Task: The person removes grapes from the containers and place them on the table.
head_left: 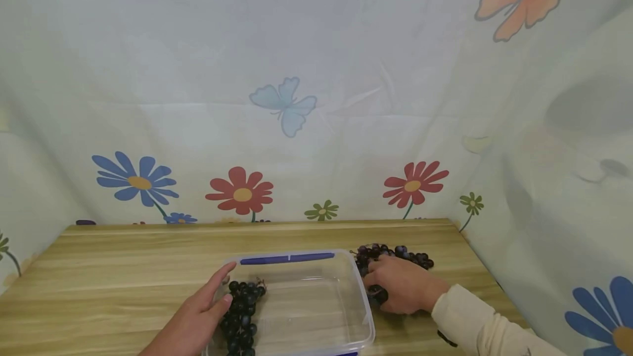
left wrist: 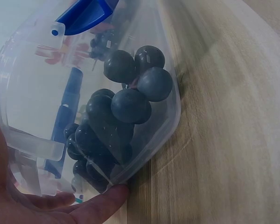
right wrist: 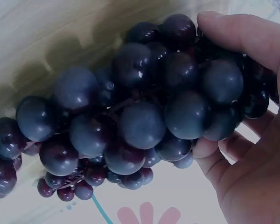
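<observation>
A clear plastic box [head_left: 316,312] with blue clips stands on the table before me. A bunch of dark grapes [head_left: 242,312] lies inside along its left side, and shows through the wall in the left wrist view. My left hand [head_left: 198,312] rests on the box's left side, fingers fairly straight along the wall, thumb over the rim. Beyond the box's right side, my right hand [head_left: 403,284] grips a second bunch of dark grapes [right wrist: 140,121], thumb on one side and fingers on the other. Some fingers are hidden behind the grapes.
More dark grapes [head_left: 415,255] show just behind the right hand. The wooden table [head_left: 138,268] ends at a pale cloth backdrop [head_left: 198,70] printed with flowers and butterflies. A small dark object [head_left: 86,223] sits at the table's far left edge.
</observation>
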The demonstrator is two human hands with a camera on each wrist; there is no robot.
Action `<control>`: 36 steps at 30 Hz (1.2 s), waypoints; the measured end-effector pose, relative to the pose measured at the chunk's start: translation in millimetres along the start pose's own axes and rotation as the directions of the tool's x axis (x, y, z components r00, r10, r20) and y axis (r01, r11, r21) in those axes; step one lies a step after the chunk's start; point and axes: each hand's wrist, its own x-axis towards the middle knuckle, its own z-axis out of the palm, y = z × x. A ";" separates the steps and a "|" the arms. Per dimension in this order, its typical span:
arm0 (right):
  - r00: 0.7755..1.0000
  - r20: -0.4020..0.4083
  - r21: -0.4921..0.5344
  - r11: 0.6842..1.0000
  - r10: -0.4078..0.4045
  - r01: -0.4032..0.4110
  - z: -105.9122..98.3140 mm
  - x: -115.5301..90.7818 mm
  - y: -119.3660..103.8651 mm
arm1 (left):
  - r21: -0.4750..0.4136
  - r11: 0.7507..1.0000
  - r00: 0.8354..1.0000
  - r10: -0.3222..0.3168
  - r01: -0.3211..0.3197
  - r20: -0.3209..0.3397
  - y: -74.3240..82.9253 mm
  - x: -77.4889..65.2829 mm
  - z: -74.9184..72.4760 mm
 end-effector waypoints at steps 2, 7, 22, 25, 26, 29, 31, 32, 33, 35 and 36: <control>1.000 0.019 -0.006 1.000 -0.004 0.005 0.5 -0.9 1.0 | -0.001 1.000 1.000 -0.002 0.002 0.001 0.2 -0.2 0.4; 0.999 0.037 -0.010 1.000 -0.014 0.014 -0.3 -2.8 2.4 | 0.003 1.000 1.000 -0.004 0.004 0.001 1.3 -0.4 1.0; 0.997 0.074 0.011 1.000 0.021 -0.022 -1.7 -3.5 1.2 | 0.001 1.000 1.000 0.003 -0.003 0.012 1.9 -0.8 0.5; 0.998 0.067 0.022 1.000 0.013 -0.015 -2.5 -3.7 0.3 | 0.002 1.000 1.000 0.008 -0.008 0.010 2.0 -1.6 0.5; 0.998 0.065 0.022 1.000 0.011 -0.012 -2.7 -3.8 0.0 | 0.000 1.000 1.000 0.009 -0.009 0.010 1.8 -1.7 0.5; 0.999 0.053 0.016 1.000 0.014 -0.015 -3.5 -4.7 -0.9 | 0.002 1.000 1.000 0.006 -0.006 0.010 1.1 -1.2 0.8; 0.999 0.044 0.015 1.000 0.024 -0.024 -4.3 -5.5 -1.6 | 0.000 1.000 1.000 0.004 -0.004 0.011 0.3 -0.3 0.7; 0.999 0.041 0.017 0.999 0.030 -0.030 -4.8 -5.9 -2.0 | -0.001 1.000 1.000 0.003 -0.003 0.013 -0.4 0.4 0.6; 0.999 0.038 0.021 0.999 0.035 -0.036 -5.3 -6.4 -2.3 | -0.002 1.000 1.000 0.004 -0.004 0.014 -1.4 1.0 0.4; 0.998 0.035 0.031 0.998 0.047 -0.048 -6.6 -7.4 -3.1 | -0.003 1.000 1.000 0.008 -0.008 0.017 -3.8 2.4 -0.1; 0.998 0.034 0.036 0.998 0.051 -0.053 -7.2 -8.0 -3.3 | 0.008 1.000 0.999 0.004 -0.004 0.033 -4.8 3.2 -0.9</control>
